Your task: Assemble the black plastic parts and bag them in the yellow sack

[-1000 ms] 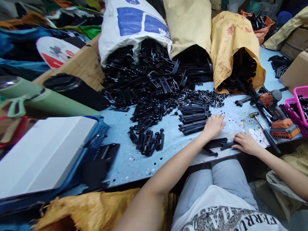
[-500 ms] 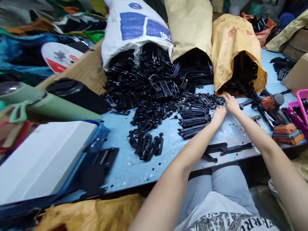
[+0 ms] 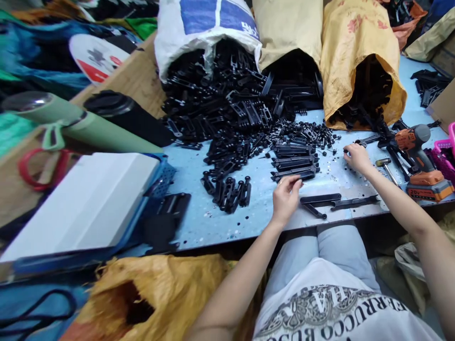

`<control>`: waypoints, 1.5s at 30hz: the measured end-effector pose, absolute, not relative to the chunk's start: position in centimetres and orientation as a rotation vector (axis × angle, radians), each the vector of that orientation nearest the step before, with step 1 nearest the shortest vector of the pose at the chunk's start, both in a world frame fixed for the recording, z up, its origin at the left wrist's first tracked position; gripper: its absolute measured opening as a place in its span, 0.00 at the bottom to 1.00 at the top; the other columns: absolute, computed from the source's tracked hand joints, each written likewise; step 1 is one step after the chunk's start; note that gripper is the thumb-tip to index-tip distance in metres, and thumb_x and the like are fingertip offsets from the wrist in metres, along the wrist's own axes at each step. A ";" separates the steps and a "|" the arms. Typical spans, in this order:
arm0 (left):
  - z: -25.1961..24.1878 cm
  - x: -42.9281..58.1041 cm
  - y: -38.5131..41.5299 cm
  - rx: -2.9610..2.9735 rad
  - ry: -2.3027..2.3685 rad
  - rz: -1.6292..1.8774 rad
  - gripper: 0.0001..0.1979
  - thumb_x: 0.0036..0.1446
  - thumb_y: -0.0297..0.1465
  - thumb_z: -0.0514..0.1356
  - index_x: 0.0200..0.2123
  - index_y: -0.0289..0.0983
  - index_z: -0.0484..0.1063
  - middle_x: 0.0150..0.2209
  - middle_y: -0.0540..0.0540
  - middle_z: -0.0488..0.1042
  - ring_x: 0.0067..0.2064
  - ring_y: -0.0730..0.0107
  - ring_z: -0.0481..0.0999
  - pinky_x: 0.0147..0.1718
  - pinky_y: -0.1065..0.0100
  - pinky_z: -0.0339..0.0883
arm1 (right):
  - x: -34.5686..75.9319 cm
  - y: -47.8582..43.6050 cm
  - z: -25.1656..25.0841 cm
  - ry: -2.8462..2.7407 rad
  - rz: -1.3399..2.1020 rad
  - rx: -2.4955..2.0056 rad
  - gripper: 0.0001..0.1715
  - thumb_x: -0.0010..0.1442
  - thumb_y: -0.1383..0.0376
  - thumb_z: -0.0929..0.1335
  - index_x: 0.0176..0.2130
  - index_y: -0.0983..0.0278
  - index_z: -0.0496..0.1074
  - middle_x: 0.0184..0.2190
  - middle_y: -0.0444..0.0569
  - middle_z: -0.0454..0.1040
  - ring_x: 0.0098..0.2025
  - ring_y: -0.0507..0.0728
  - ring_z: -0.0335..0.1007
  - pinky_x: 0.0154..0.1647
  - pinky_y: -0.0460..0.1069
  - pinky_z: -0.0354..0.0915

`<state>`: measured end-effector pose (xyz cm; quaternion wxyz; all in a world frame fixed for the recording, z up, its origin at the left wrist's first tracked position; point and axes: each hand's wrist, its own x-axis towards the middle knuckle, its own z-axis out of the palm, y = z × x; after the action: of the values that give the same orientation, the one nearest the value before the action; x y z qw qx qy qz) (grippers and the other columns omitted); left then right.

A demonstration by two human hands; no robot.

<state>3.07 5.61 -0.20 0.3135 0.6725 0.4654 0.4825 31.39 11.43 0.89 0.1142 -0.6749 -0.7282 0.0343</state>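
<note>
My left hand point(image 3: 285, 200) is at the near side of a row of long black plastic bars point(image 3: 295, 162), thumb and fingers slightly apart with nothing visible between them. Over the blue tabletop, right of the bars, my right hand point(image 3: 357, 158) has its fingers curled together; a tiny dark spot shows at the tips, too small to name. Small black screw-like pieces point(image 3: 309, 135) lie heaped beyond the bars. Close to the table's front edge are a black arm with a hinged piece point(image 3: 320, 199) and another long black bar point(image 3: 355, 202).
An orange and black cordless drill point(image 3: 421, 161) stands at the right, beside a small hammer point(image 3: 387, 168). Open sacks, including a white one point(image 3: 209, 23) and a yellow one point(image 3: 362, 28), spill black parts at the back. A green tube point(image 3: 106, 130) and a white box point(image 3: 85, 199) occupy the left.
My hands were together near the yellow sack's mouth. The left has drawn back toward me and left; the right has come slightly nearer and apart from it. The camera view has shifted.
</note>
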 end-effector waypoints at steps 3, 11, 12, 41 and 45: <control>-1.8 0.9 2.6 1.656 1.277 1.264 0.10 0.58 0.34 0.55 0.37 0.35 0.71 0.35 0.46 0.71 0.33 0.73 0.74 0.35 0.68 0.72 | 30.3 8.1 1.7 -1.871 0.516 -1.741 0.13 0.59 0.61 0.63 0.41 0.66 0.72 0.37 0.52 0.75 0.39 0.56 0.69 0.42 0.50 0.63; -1.2 1.8 1.6 2.112 1.325 1.277 0.08 0.60 0.30 0.53 0.38 0.36 0.71 0.35 0.44 0.73 0.40 0.68 0.74 0.39 0.66 0.70 | 28.2 0.9 3.4 -1.639 1.157 -1.587 0.18 0.52 0.54 0.68 0.37 0.65 0.72 0.30 0.49 0.76 0.31 0.55 0.73 0.34 0.49 0.67; -1.2 2.0 1.5 2.165 1.311 1.268 0.08 0.61 0.29 0.52 0.39 0.36 0.71 0.36 0.44 0.73 0.39 0.68 0.74 0.38 0.66 0.70 | 28.2 0.5 3.3 -1.648 1.160 -1.596 0.18 0.52 0.54 0.68 0.37 0.65 0.72 0.30 0.48 0.76 0.31 0.55 0.73 0.33 0.49 0.67; -0.3 8.7 1.9 2.740 0.947 0.375 0.26 0.51 0.49 0.57 0.43 0.33 0.66 0.40 0.38 0.69 0.44 0.55 0.68 0.42 0.58 0.60 | 30.0 -3.0 -3.4 -2.343 0.242 -1.365 0.27 0.62 0.56 0.62 0.58 0.62 0.62 0.33 0.52 0.75 0.37 0.58 0.69 0.40 0.53 0.67; -0.9 8.3 2.4 2.771 0.850 0.351 0.28 0.49 0.51 0.58 0.43 0.33 0.65 0.41 0.39 0.68 0.44 0.55 0.67 0.42 0.59 0.60 | 30.7 -1.8 -2.5 -2.564 0.221 -1.208 0.26 0.63 0.55 0.62 0.56 0.63 0.65 0.32 0.51 0.73 0.35 0.56 0.67 0.37 0.51 0.65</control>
<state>8.26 2.38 -0.94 0.1109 0.9432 0.2895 0.1196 30.74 -1.79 -2.54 0.1487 -0.4203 -0.8918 0.0769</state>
